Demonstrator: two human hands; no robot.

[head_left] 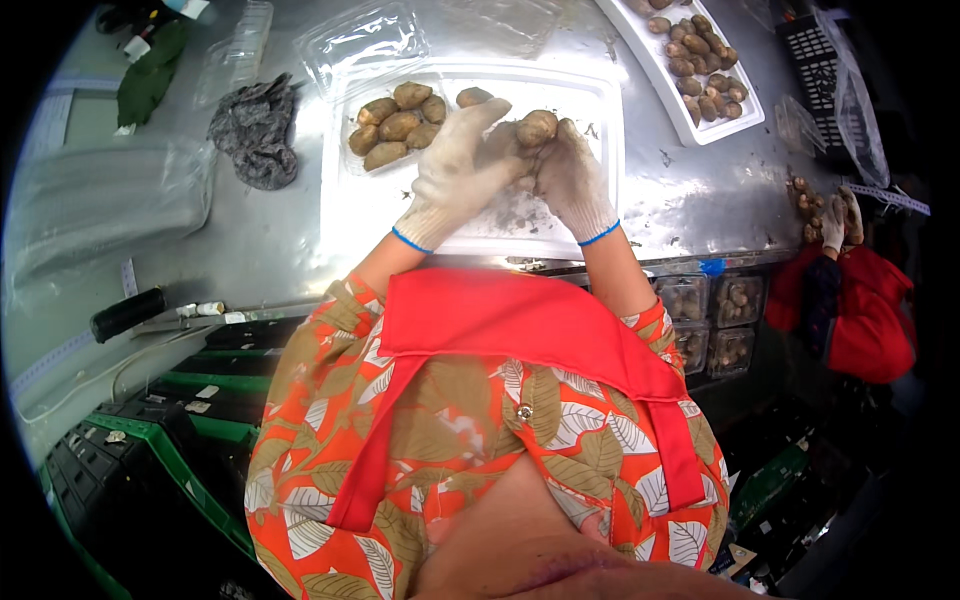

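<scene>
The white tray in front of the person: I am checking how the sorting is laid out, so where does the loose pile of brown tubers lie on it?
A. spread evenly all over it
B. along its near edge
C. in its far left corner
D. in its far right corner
C: the brown tubers are bunched in the far left corner of the white tray, while its near part lies bare.

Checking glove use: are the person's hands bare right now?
No, both the left hand and right hand wear white knit gloves over the white tray.
</scene>
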